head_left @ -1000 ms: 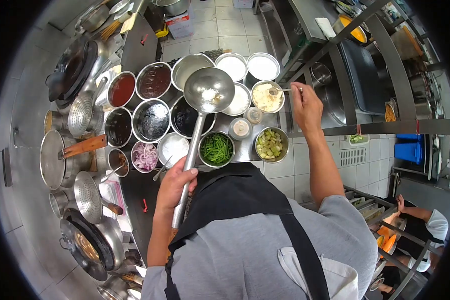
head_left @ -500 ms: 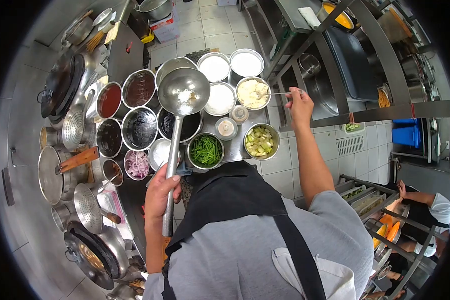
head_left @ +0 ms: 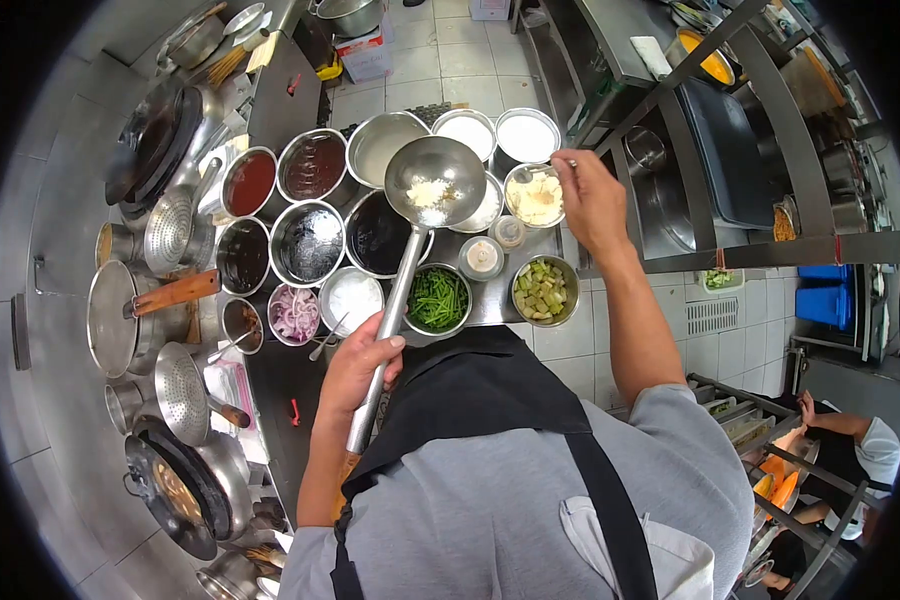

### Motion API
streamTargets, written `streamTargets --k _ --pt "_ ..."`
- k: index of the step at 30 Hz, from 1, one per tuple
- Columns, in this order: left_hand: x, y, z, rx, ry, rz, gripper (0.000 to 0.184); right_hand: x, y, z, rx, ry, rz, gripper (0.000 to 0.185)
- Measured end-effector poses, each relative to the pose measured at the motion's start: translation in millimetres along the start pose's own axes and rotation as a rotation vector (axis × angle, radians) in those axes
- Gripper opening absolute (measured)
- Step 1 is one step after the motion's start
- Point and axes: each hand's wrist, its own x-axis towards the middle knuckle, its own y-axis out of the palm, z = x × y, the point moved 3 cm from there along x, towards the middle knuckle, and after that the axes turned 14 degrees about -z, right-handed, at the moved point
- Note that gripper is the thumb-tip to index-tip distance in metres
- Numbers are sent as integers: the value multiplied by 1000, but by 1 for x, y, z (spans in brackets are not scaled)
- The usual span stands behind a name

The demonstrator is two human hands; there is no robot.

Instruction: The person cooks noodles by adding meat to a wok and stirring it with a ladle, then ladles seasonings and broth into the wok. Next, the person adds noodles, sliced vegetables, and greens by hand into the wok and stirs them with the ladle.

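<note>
My left hand [head_left: 363, 368] is closed around the long metal handle of a ladle [head_left: 400, 285], whose bowl hangs over the pots. White grains and a pale yellowish clump [head_left: 430, 192] lie in the bowl, with brownish specks beside them. My right hand [head_left: 592, 195] pinches the thin handle of a spoon [head_left: 571, 162] above a pot of pale yellow mash, perhaps minced garlic [head_left: 536, 200]; the spoon's lower part is hard to make out. Close by stand two small shaker jars [head_left: 481, 258], a pot of chopped green stalks [head_left: 438, 300] and a pot of green chunks [head_left: 545, 290].
Pots of red sauce [head_left: 250, 182], dark sauce [head_left: 307, 243], white powder [head_left: 528, 135] and sliced onion [head_left: 294, 313] crowd the counter. Woks and strainers [head_left: 182, 393] line the left. A metal shelf frame [head_left: 770, 250] borders the right, where another person [head_left: 850, 430] works.
The ladle bowl has shifted right, closer to the yellow mash, and holds more pale clump and brownish specks. My right hand has turned and now hides more of the spoon. The view has shifted slightly.
</note>
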Motion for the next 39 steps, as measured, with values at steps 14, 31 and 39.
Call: streamTargets --k 14,31,39 --pt "-34 -26 -2 -49 144 -136 59 -41 61 -79 -27 310 152 39" --pt "-55 -47 4 -115 157 -166 56 -100 46 -26 43 48 418 59" --pt "-60 -84 0 -97 171 -92 59 -111 45 -9 -156 243 305 61"
